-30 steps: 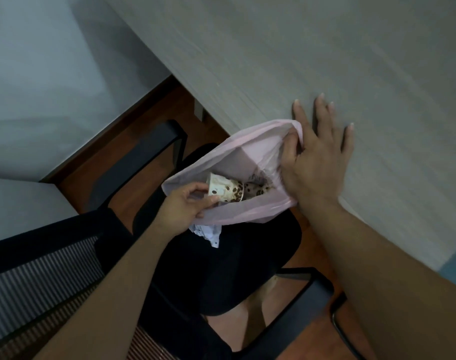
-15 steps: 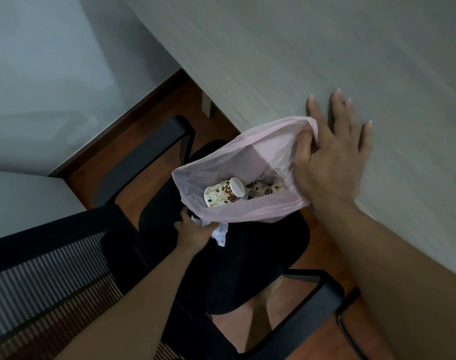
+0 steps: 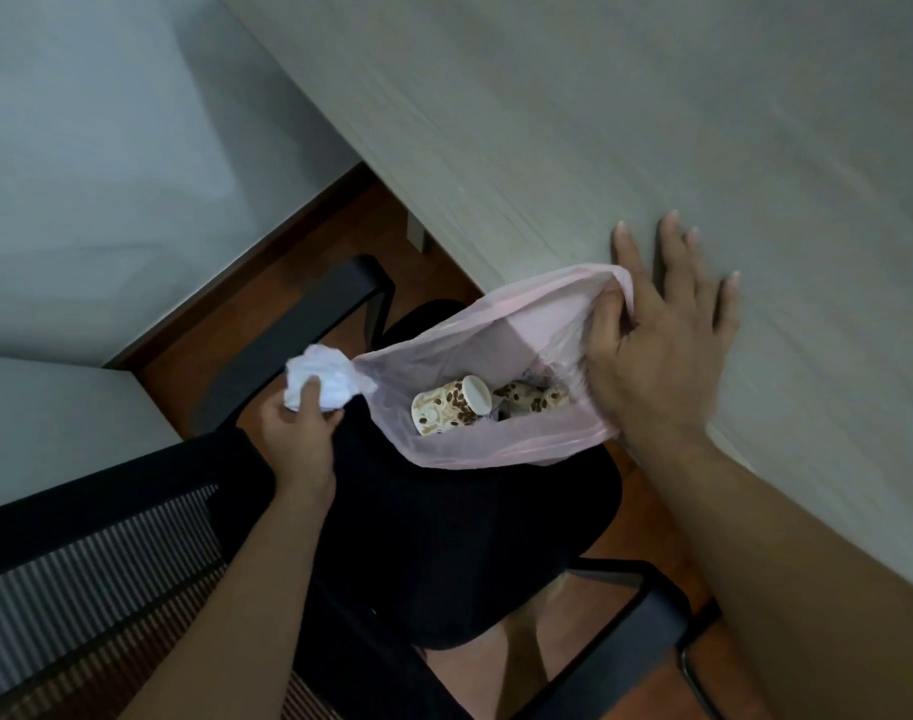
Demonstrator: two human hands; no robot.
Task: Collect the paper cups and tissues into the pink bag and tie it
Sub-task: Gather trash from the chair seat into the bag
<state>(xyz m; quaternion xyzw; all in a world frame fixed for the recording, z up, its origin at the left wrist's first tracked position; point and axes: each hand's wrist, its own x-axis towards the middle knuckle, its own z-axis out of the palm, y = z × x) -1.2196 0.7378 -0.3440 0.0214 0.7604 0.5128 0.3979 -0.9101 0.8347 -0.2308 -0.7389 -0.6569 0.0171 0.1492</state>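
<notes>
Black office chair (image 3: 444, 553) sits under everything, mesh back near left, seat in the middle. Left hand (image 3: 298, 433) is over the seat's left edge, fingers and thumb curled round a crumpled white tissue (image 3: 323, 379). Tissue sits just outside the left rim of the thin pink plastic bag (image 3: 496, 452), touching or a hair apart, can't tell. Bag hangs open above the seat. Inside: one white paper cup with brown coffee-bean print (image 3: 450, 414) lying on its side, and a second bean-print cup (image 3: 528, 398) right of it, partly hidden. Right hand (image 3: 657, 356) pinches the bag's far-right rim between thumb and index side, other fingers spread flat on the grey wood-grain table (image 3: 652, 122) near its edge.
</notes>
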